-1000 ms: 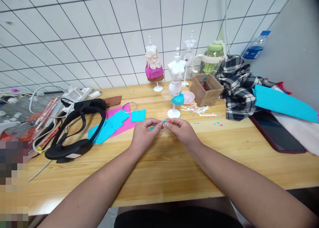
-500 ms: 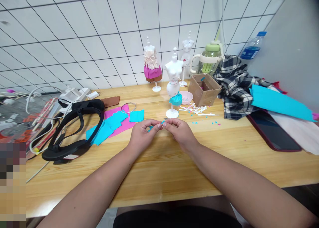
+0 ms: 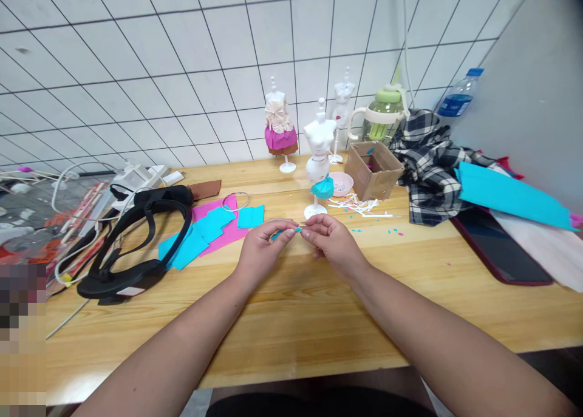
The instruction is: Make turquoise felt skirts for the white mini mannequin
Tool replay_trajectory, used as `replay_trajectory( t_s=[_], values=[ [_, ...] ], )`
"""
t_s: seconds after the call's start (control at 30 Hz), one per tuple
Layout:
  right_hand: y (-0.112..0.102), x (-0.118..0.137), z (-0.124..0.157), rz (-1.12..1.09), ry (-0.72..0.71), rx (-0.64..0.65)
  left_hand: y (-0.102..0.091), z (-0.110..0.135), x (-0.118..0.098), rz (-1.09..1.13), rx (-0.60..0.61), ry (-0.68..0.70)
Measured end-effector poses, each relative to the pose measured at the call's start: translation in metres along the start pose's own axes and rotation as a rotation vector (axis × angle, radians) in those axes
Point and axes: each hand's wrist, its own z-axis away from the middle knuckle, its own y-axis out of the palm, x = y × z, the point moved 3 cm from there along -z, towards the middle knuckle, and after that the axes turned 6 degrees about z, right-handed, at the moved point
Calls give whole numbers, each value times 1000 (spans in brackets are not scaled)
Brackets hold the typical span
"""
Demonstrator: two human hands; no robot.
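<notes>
White tiles [image 3: 268, 31] rise behind the wood-grained tabletop [image 3: 291, 326]. At frame centre, the left hand [image 3: 262, 241] clamps its grip on a small blue piece [image 3: 298, 229], presumably steadying it; whether the right hand [image 3: 334, 241] grips anything beside it, I cannot tell. The nearest miniature dress form [image 3: 320, 136] stands just beyond, seemingly for easy reach.

Small blue piece [image 3: 298, 229] between both hands [image 3: 263, 244]

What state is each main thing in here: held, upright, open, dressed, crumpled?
Left hand: pinching
Small blue piece: held
Right hand: fingers curled; grip unclear
Front mannequin: upright, blue material low on it
Back-left mannequin: upright, dressed
Cardboard box: open-topped
Plastic bottle: capped
Plaid cloth: crumpled
Flat device: screen dark, partly covered
</notes>
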Motion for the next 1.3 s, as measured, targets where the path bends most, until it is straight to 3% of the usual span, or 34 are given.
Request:
replay_trajectory(
  t_s=[0.23,0.4,0.53,0.8,0.9,1.0,1.17,1.3],
  values=[
    [-7,4,-3,128,11,116,-6,-1,-7,-161,30,151],
    [-10,7,-4,134,-9,177,-9,4,-22,-561,274,506],
    [-12,7,-5,269,-116,158,-8,7,-29,-763,350,579],
    [7,17,20,993,-661,28,6,7,-22,-825,464,488],
    [14,21,27,1201,-807,3,7,6,-16,-754,365,372],
    [17,23,31,1291,-892,-61,3,2,-10,-484,210,140],
    [16,26,35,1209,-910,-203,1,1,1,172,53,-291],
    [6,22,25,756,-647,-230,3,2,5,386,47,-363]
  ],
)
